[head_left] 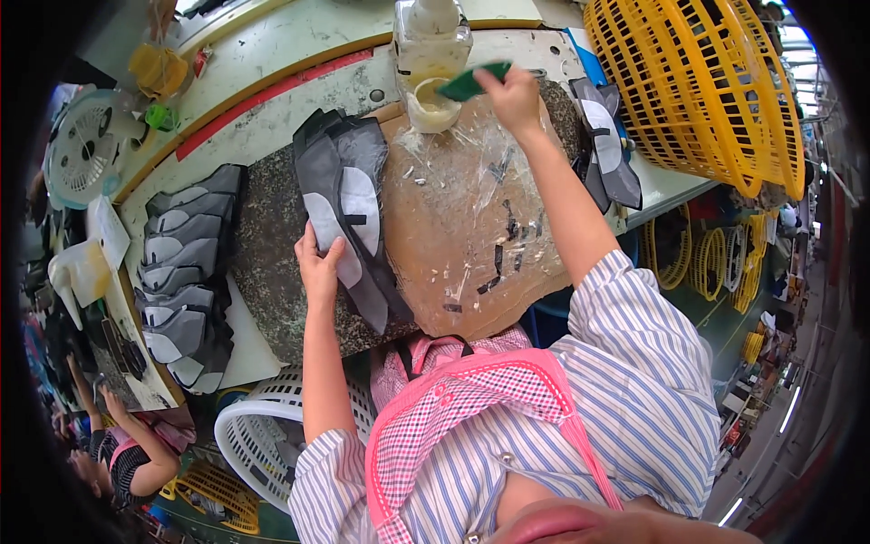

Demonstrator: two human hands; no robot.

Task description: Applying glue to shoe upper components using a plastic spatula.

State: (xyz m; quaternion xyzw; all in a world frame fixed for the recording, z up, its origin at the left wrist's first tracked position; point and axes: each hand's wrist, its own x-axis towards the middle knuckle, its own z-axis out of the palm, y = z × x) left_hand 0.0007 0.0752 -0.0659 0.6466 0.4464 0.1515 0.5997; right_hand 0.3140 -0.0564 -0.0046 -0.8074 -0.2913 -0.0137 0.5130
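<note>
My left hand [321,265] is closed on a grey fabric piece [340,243], shaped like part of a shoe upper with a pale patch. Thumb on top, it grips this piece on a small stack of the same kind. My right hand [513,95] pinches a green flat spreader [475,82], whose tip is at the mouth of a small whitish glue cup [433,107]. The cup adjoins a clear squarish glue container [432,41]. Between my arms lies a brown board [453,218], streaked with dried glue and bits of black tape.
Overlapping grey pieces [188,240] line the left of the bench, and more grey pieces [605,140] lie at the right. A yellow basket [698,86] stands far right. A white basket [258,431] sits below the bench edge. A fan [86,150] and a co-worker [136,444] are at left.
</note>
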